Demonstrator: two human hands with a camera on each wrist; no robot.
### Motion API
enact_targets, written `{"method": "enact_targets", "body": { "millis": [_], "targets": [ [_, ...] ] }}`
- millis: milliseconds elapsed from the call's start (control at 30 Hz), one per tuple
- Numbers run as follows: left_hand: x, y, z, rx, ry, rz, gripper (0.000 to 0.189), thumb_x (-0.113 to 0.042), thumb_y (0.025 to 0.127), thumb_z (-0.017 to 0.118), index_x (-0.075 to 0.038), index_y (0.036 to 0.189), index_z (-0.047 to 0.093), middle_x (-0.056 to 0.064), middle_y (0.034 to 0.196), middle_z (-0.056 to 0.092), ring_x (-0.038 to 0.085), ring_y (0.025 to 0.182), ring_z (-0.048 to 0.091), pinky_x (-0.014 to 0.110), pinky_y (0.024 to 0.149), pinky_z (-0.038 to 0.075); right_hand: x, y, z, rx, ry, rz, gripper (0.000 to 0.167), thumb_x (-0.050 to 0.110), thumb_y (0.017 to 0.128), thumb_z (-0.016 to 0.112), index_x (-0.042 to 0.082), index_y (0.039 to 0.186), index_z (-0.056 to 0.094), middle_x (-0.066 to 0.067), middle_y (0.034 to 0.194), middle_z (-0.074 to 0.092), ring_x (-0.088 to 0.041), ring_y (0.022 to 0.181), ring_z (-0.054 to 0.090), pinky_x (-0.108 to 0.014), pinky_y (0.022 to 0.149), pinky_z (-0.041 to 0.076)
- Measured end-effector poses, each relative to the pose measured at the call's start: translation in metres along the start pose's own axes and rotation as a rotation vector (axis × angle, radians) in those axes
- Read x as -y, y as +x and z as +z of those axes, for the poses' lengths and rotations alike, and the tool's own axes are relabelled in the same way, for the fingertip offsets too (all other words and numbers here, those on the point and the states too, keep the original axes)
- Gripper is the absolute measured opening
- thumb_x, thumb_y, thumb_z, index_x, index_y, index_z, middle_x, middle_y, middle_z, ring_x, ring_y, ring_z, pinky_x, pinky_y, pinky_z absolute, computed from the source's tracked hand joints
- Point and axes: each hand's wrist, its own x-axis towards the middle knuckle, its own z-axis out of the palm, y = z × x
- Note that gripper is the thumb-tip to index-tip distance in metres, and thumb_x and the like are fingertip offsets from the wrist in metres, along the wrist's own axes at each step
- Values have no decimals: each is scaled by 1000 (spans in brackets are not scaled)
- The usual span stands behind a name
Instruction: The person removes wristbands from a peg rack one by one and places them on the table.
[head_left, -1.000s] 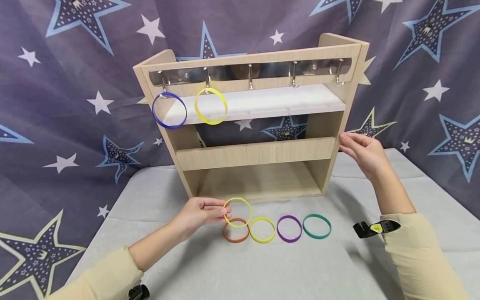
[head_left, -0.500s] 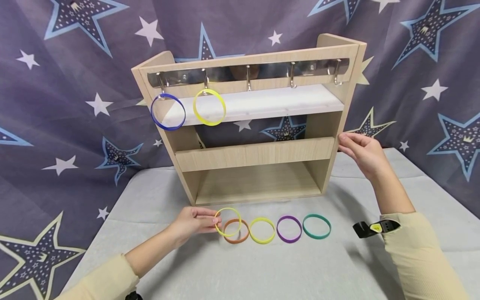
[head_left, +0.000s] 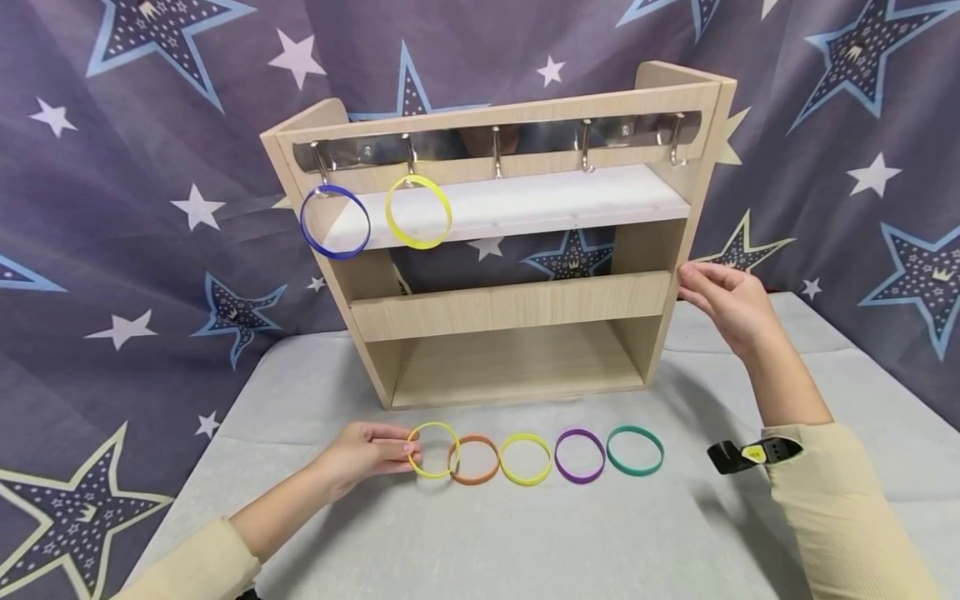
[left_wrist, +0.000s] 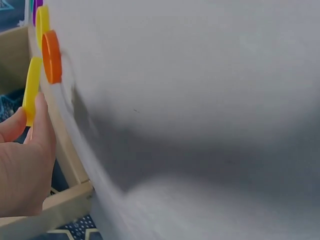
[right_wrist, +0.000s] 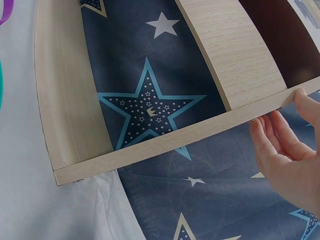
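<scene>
Between thumb and fingers my left hand [head_left: 356,458] pinches a yellow wristband [head_left: 431,476], low over the table at the left end of a row of bands. Its right side overlaps the orange wristband [head_left: 474,482] in the head view. Farther right in that row lie another yellow wristband [head_left: 527,482], a purple wristband [head_left: 580,480] and a teal wristband [head_left: 635,473]. My right hand [head_left: 731,304] grips the right side panel of a wooden shelf [head_left: 517,307], thumb at its front edge and fingers along its outer face [right_wrist: 270,132].
Along the shelf's top runs a metal rail [head_left: 540,140] with several hooks. A blue wristband [head_left: 335,255] hangs from the leftmost hook, and a yellow band [head_left: 422,245] from the one beside it. A star-patterned curtain [head_left: 135,250] stands behind the grey-covered table [head_left: 480,542].
My left hand has moved left and down with the yellow wristband, from over the orange band to beside it. The right hand keeps its place on the shelf.
</scene>
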Motion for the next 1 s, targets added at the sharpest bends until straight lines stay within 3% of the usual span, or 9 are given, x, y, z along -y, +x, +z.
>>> {"method": "enact_targets", "body": {
  "millis": [433, 767, 1000],
  "targets": [
    [12, -3, -18, 18, -51, -28, 48, 3, 91, 58, 26, 129, 38, 12, 102, 73, 11, 90, 70, 26, 86, 61, -1, 1, -1, -10, -12, 7, 9, 12, 91, 65, 19, 90, 71, 11, 90, 70, 3, 86, 68, -8, 80, 56],
    [20, -2, -19, 13, -67, -58, 46, 4, 90, 58, 27, 126, 40, 6, 93, 74, 10, 87, 70, 24, 84, 61, 0, 0, 1, -30, -80, -10, 7, 16, 90, 67, 21, 90, 71, 12, 91, 69, 3, 88, 67, -8, 80, 56],
    [20, -2, -15, 3, -67, -72, 47, 4, 90, 58, 27, 127, 39, 7, 94, 73, 10, 86, 70, 24, 84, 61, -1, 0, 1, -8, -42, -10, 8, 12, 89, 67, 19, 91, 72, 10, 91, 70, 1, 88, 67, -8, 80, 56]
  ]
}}
